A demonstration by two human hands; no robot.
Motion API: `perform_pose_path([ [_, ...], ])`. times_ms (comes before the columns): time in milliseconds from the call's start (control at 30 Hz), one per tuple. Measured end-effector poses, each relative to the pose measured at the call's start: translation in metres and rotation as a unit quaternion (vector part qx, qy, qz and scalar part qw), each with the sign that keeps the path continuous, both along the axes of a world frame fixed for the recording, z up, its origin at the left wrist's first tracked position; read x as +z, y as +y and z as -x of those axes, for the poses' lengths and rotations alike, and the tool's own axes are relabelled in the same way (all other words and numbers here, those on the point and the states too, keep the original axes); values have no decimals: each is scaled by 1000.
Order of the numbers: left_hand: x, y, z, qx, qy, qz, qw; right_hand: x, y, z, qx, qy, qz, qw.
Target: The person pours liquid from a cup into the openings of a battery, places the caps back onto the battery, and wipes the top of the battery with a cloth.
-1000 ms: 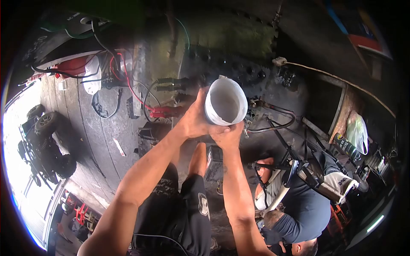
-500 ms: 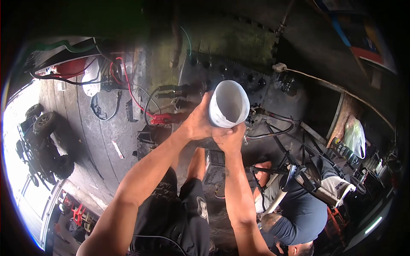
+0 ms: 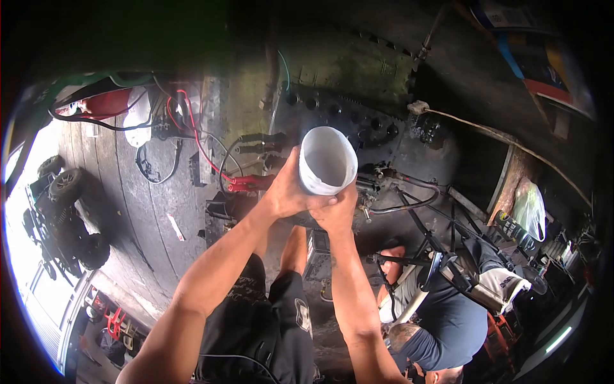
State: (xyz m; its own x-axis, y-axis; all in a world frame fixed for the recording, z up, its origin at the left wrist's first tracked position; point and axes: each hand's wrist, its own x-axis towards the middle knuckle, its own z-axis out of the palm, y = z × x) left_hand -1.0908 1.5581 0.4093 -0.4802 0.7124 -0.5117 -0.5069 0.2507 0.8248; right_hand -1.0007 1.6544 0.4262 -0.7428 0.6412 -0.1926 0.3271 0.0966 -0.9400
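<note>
A white, round, open-topped container (image 3: 309, 178) is held out in front of me, its mouth facing up toward the camera. My left hand (image 3: 286, 191) wraps its left side, and my right hand (image 3: 338, 210) closes round its lower right. Both thumbs meet at the near side. Its pale inside shows no contents that I can make out. Behind it lies a dark metal panel (image 3: 300, 121) with a row of round holes. Red-handled clamps (image 3: 248, 184) on cables sit just left of my left hand.
At right a person in a dark shirt (image 3: 451, 329) bends beside a black tubular frame (image 3: 441, 243). A black battery-like box (image 3: 316, 246) stands below my hands. A small four-wheeled vehicle (image 3: 64, 217) is at far left. A plastic bag (image 3: 529, 208) hangs at right.
Both hands and the white container have shifted slightly left and down in view. My grip on it looks the same. The person at right has barely moved.
</note>
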Motion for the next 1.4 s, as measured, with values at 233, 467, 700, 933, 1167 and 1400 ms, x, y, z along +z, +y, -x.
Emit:
perform_pose_path([
  [233, 1, 5, -2, 5, -25, -17, 1000, -4, -3, -5, -27, -19, -25, 999],
  [467, 0, 10, -4, -42, 10, 18, 999, -4, -1, -12, -36, -50, -28, 998],
  [700, -3, 11, -5, -20, -27, -5, 999, -1, 0, -10, -48, -54, -23, 997],
  [933, -3, 13, -6, -20, -22, 6, 1000, 2, 2, -8, -47, -67, -16, 996],
  [1167, -5, 14, -7, -6, -39, 10, 999, 3, 4, -7, -44, -64, -25, 997],
  [1400, 4, 16, -3, -6, -57, 18, 998, 0, 4, -8, -44, -71, -6, 996],
])
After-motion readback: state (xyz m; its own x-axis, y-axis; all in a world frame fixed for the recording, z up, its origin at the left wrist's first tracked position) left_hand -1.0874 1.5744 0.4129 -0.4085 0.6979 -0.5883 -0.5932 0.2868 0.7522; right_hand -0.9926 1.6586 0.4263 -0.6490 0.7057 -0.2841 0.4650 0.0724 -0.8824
